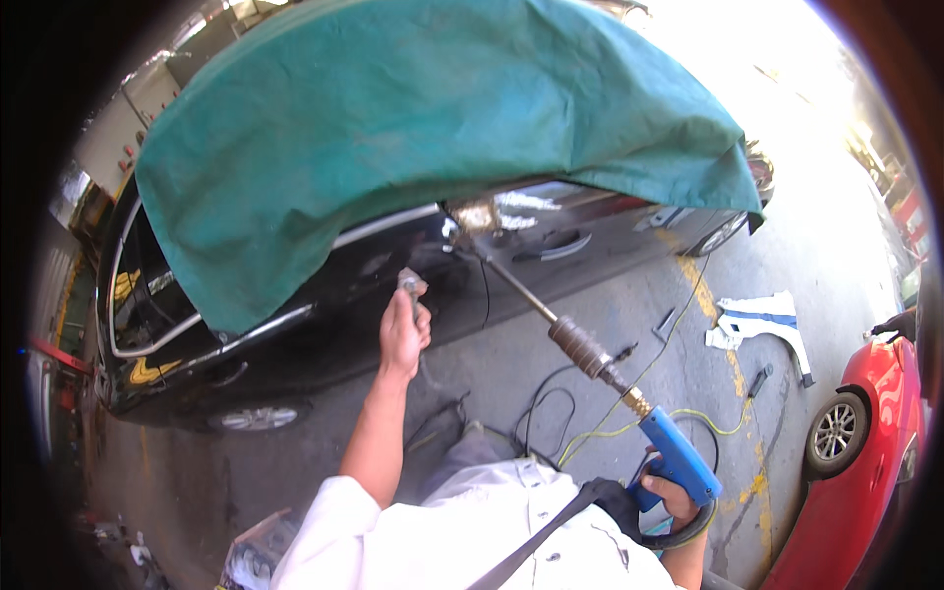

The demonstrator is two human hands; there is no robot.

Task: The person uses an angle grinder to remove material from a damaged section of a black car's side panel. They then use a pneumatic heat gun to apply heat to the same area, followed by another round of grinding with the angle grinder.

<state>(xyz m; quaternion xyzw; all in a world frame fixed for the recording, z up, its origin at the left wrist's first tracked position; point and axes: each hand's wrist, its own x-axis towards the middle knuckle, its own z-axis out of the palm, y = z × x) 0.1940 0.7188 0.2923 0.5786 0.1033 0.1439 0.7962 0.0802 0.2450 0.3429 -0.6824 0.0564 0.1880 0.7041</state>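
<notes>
My right hand [672, 497] grips the blue pistol handle of a slide-hammer dent puller [688, 454]. Its long rod runs up and left, through a ribbed sliding weight, to the black car door [393, 285]. The rod's tip is at or close to a bare, sanded metal patch [476, 216] near the door handle [553, 246]. My left hand [400, 339] is closed around a small hammer [411, 283], head upward, held in front of the door. Fingers hide most of its handle, and I cannot tell whether its head touches the panel.
A green cover [393, 118] drapes over the car's upper side. Black and yellow cables [600, 433] lie on the floor near my legs. A white fender [762, 323] rests on the floor at right, with a red car [865, 433] beyond it.
</notes>
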